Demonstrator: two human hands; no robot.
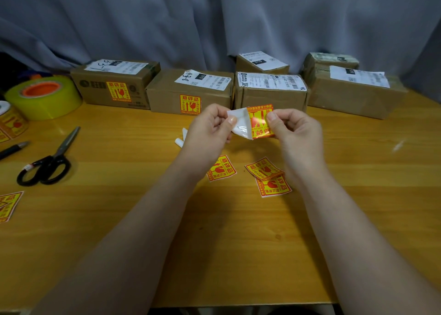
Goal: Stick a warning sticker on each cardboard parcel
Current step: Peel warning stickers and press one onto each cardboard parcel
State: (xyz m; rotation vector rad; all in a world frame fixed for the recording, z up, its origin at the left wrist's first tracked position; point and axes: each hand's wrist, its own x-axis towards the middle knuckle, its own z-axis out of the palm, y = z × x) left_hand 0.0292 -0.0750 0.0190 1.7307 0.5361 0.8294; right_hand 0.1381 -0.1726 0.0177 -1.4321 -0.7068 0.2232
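Note:
I hold a yellow-and-red warning sticker (259,123) above the table's middle. My left hand (210,128) pinches its white backing paper (239,126), partly peeled away, while my right hand (293,129) pinches the sticker's right edge. Cardboard parcels stand in a row at the back. The far-left parcel (114,85) and the second parcel (188,91) each carry a warning sticker on the front. The third parcel (272,92) and the right parcel (353,95) show none on their visible faces. Three loose stickers (262,174) lie under my wrists.
Black scissors (49,164), a yellow tape roll (45,97), a sticker roll (10,123), a pen (13,148) and another sticker (8,205) are on the left. Two rolled backing scraps (181,138) lie near my left hand. Two smaller parcels (262,64) stand behind, before a grey curtain.

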